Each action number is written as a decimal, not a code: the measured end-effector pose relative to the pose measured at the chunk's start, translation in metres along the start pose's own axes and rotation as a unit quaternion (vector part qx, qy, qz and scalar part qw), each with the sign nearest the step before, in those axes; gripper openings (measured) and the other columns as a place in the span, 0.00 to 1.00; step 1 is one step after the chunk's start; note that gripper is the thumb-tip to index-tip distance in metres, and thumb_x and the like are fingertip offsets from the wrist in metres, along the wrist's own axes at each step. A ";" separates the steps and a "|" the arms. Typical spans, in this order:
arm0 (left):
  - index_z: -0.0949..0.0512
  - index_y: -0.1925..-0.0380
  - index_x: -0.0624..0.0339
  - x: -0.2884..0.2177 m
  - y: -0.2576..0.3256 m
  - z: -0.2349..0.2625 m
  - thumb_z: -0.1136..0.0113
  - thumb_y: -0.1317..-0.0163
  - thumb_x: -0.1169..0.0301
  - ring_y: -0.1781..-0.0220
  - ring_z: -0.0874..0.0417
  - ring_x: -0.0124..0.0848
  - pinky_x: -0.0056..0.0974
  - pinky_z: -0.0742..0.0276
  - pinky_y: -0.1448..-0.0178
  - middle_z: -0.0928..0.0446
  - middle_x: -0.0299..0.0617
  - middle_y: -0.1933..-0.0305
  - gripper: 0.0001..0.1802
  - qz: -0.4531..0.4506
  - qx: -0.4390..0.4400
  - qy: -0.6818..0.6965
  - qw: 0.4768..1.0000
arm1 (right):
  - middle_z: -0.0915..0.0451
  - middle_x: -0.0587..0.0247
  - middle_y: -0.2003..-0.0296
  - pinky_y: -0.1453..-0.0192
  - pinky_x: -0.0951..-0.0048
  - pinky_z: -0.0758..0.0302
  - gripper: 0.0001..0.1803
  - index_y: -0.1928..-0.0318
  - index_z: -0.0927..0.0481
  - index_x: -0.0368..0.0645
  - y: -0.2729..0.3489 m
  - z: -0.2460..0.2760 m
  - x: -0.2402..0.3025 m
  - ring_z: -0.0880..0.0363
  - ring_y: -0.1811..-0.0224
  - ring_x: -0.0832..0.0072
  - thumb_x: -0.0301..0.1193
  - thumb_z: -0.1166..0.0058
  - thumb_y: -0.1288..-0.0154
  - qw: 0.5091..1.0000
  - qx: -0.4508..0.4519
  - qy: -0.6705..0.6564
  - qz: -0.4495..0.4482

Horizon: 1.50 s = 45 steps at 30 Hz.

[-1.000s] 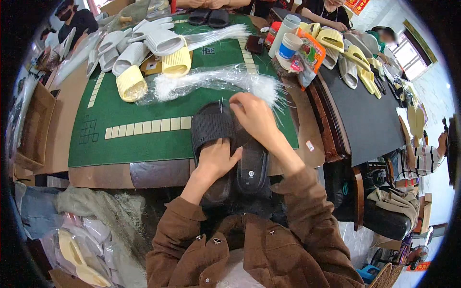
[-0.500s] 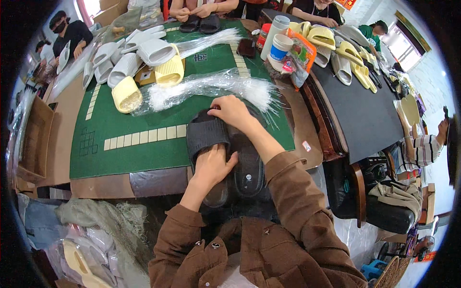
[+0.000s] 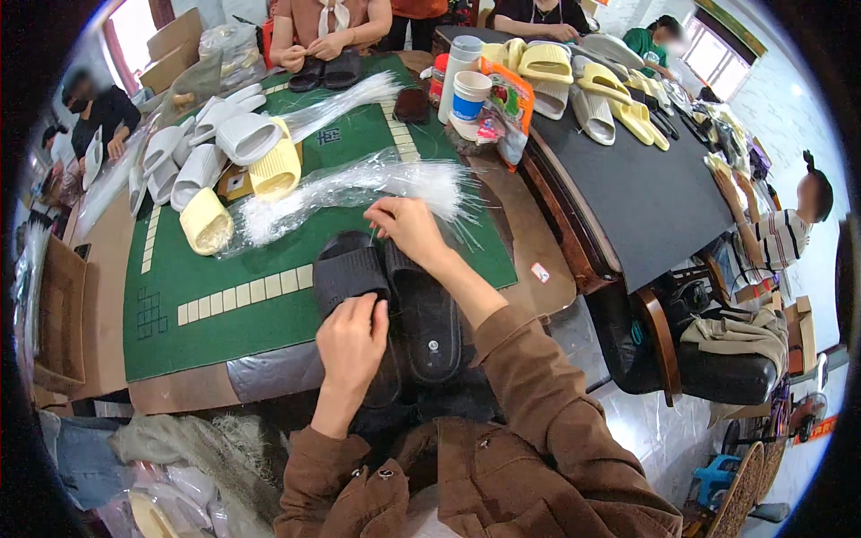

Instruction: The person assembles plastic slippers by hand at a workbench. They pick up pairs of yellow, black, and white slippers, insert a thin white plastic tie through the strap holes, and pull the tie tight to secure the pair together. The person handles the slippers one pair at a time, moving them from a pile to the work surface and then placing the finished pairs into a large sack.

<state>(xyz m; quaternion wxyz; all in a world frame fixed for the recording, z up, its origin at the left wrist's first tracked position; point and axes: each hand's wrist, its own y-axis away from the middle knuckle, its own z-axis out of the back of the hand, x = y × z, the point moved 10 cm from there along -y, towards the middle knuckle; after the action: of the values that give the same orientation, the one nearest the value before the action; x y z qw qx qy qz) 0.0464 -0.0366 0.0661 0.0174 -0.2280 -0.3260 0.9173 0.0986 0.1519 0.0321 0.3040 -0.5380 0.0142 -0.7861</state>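
Note:
A pair of black slippers lies side by side at the table's near edge, toes pointing away from me. My left hand is curled at the near edge of the ribbed strap on the left black slipper, its fingertips partly hidden. Just above the toe end of the pair, my right hand is pinched; a thin pale strand seems to show at its fingertips. The right black slipper has a small light round spot on its heel. Beyond them, a bundle of thin clear plastic strands lies in a clear bag.
Grey slippers and yellow slippers are heaped on the green mat. A white cup, a flask and an orange packet stand at the right. Other people work around the tables; a black chair stands right.
My left hand has come out from under the strap and now rests at its near edge. My right hand has lifted slightly off the slipper toe. The view has shifted, moving the table leftward.

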 end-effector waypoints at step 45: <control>0.20 0.63 0.68 0.090 -0.074 -0.077 0.43 0.37 0.72 0.67 0.19 0.28 0.34 0.25 0.59 0.19 0.43 0.70 0.09 0.183 0.099 0.227 0.951 | 0.17 0.58 0.70 0.58 0.58 0.28 0.08 0.69 0.16 0.42 0.018 0.021 0.023 0.20 0.63 0.57 0.32 0.43 0.39 0.979 -0.131 0.110 0.113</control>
<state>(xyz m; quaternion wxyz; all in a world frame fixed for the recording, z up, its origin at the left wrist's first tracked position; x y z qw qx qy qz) -0.0096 0.0833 0.0213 -0.0554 -0.4830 -0.1740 0.8564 0.1191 0.1323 0.0538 0.3141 -0.4783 0.2109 -0.7926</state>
